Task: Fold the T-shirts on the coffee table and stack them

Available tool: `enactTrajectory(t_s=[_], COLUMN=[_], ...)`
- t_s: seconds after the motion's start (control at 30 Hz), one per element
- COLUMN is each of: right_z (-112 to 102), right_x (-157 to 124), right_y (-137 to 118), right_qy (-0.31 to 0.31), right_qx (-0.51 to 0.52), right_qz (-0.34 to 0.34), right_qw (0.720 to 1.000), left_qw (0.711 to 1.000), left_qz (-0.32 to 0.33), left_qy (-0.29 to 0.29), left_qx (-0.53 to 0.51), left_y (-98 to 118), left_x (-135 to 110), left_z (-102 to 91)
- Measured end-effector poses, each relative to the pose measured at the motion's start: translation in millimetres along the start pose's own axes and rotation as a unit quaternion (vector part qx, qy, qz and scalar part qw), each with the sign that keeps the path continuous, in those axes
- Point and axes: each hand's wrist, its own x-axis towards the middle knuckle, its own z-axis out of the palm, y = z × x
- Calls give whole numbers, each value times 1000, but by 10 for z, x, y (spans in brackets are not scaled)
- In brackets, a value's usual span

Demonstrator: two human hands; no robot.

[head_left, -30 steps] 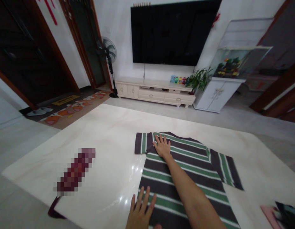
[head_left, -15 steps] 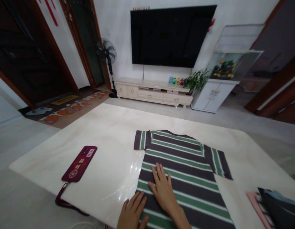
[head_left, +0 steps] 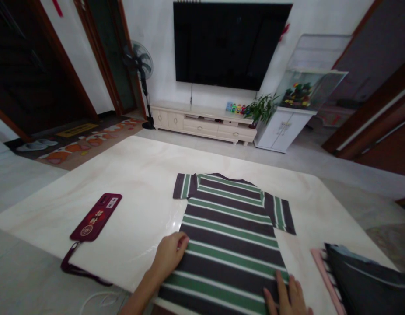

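Observation:
A short-sleeved T-shirt (head_left: 222, 238) with green, dark and white stripes lies spread flat, its neckline pointing away from me. My left hand (head_left: 171, 253) is at the shirt's left side, with fingers curled and closed on the edge of the cloth. Near the lower right side of the shirt, my right hand (head_left: 288, 295) rests with its fingers spread, partly cut off by the bottom of the view. The shirt's hem is partly out of sight below.
The shirt lies on a pale, glossy table (head_left: 140, 175). A dark red phone case (head_left: 96, 217) with a wrist strap (head_left: 81, 269) hanging over the edge is at left. Folded dark clothes (head_left: 369, 280) and a pink item (head_left: 325, 278) are at right.
My right hand has moved from the middle of the shirt to its right side. My left hand has gone up along the left edge and its flat fingers have curled in.

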Motion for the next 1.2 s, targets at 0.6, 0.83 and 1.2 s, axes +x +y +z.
enactTrajectory(t_s=[0.6, 0.83, 1.2], right_z=[233, -129, -60], right_x=[-130, 161, 52], right_y=[-2558, -2105, -949], right_qy=[-274, -241, -185], right_qx=[192, 428, 398], right_qz=[-190, -61, -54], right_qw=[923, 869, 897], left_qw=[978, 948, 877], left_qz=[-189, -152, -48], left_qy=[66, -28, 34], left_qx=[-54, -279, -477], left_y=[-401, -214, 1355], left_x=[2325, 2275, 2430], left_z=[-387, -706, 388])
